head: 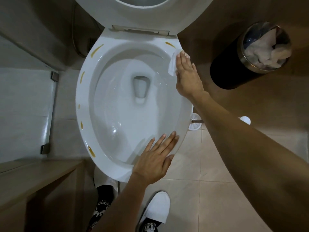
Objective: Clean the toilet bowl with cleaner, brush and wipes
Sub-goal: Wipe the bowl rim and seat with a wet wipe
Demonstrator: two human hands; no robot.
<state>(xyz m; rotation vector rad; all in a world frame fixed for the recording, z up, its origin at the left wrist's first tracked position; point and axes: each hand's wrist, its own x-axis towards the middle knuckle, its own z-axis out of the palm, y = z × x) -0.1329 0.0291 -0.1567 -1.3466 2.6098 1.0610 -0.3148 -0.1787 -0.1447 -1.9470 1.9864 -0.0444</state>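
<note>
A: We're looking straight down on the white ceramic toilet bowl, its white plastic seat and lid tipped up at the back. The right hand lies flat, fingers together, pressing a crumpled white wipe onto the right side of the rim.

B: And we can see the left hand spread open, palm down, resting on the near right edge of the rim, holding nothing.

A: Just beyond the wipe there's a short yellow-brown smear on the rim, near the hinge. Along the left side of the rim we count several more yellow-brown streaks, from the back down to the front.

B: Inside, the water sits clear over the outlet at the bowl's middle.

A: To the right, on the tan tiled floor, stands a round black bin with a metal rim, stuffed with crumpled white paper.

B: Tucked beside the bowl, partly hidden by the right forearm, we spot a white toilet brush holder. Down at the bottom, a white shoe is planted on the tiles.
</note>
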